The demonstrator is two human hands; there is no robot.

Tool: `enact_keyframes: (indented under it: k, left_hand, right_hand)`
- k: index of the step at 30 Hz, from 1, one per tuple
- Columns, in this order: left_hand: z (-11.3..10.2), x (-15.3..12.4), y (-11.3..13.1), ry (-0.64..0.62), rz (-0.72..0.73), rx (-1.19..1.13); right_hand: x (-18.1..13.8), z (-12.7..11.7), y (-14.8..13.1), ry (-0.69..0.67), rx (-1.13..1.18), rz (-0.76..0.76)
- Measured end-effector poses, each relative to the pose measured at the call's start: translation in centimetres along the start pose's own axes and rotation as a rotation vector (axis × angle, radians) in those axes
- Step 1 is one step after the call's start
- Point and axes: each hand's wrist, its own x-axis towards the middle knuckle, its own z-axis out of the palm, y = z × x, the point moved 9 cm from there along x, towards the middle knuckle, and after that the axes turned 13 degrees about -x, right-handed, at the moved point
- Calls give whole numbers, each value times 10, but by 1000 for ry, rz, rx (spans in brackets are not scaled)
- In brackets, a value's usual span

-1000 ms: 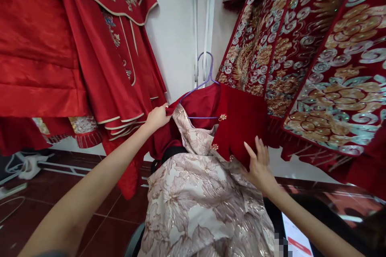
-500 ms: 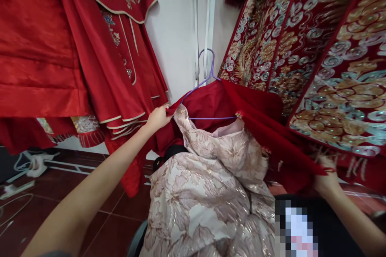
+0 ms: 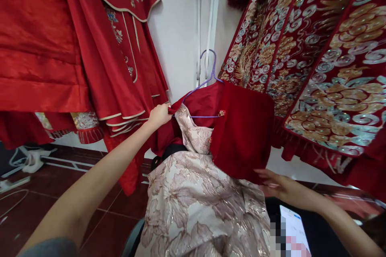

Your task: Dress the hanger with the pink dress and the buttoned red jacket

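Observation:
A dark red velvet jacket (image 3: 241,128) hangs on a purple wire hanger (image 3: 208,72) over a pale pink floral brocade garment (image 3: 196,204). My left hand (image 3: 159,114) is closed on the jacket's left front edge, holding it out to the side. My right hand (image 3: 276,184) is below the jacket's right panel, fingers stretched out and slightly blurred, just under the hem and holding nothing.
Red satin embroidered garments (image 3: 90,48) hang at the left. Heavily embroidered red and gold panels (image 3: 316,56) hang at the right. White straps (image 3: 208,15) run down the wall behind. Cables (image 3: 27,160) lie on the dark red tiled floor. A phone screen (image 3: 291,229) shows lower right.
The jacket's right panel, pulled out to the right half a second ago, now hangs flat again. My right hand has let it go and moved left below the hem.

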Motion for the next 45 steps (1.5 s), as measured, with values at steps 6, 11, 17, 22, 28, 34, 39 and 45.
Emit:
enact_keyframes:
  k: [6, 11, 17, 22, 28, 34, 39, 45]
  left_hand:
    - [0, -7, 1, 34, 28, -12]
    - [-6, 10, 0, -100, 5, -9]
    - [-82, 50, 8, 24, -62, 40]
    - [-129, 31, 58, 431, 153, -264]
    - [-29, 9, 117, -3, 421, -560]
    - [14, 1, 112, 12, 403, -595]
    - [26, -31, 106, -66, 423, -384]
    - [16, -45, 34, -447, 39, -87]
  right_hand:
    - [37, -3, -89, 89, 56, -238]
    - [75, -88, -130, 574, -60, -225]
    - [146, -191, -150, 808, -365, -193]
    - [187, -162, -126, 504, -389, -129]
    - [179, -149, -125, 612, -415, -146]
    - [129, -159, -156, 907, -306, -310]
    - [115, -137, -159, 816, -377, -337]
    - [117, -128, -138, 686, -282, -407]
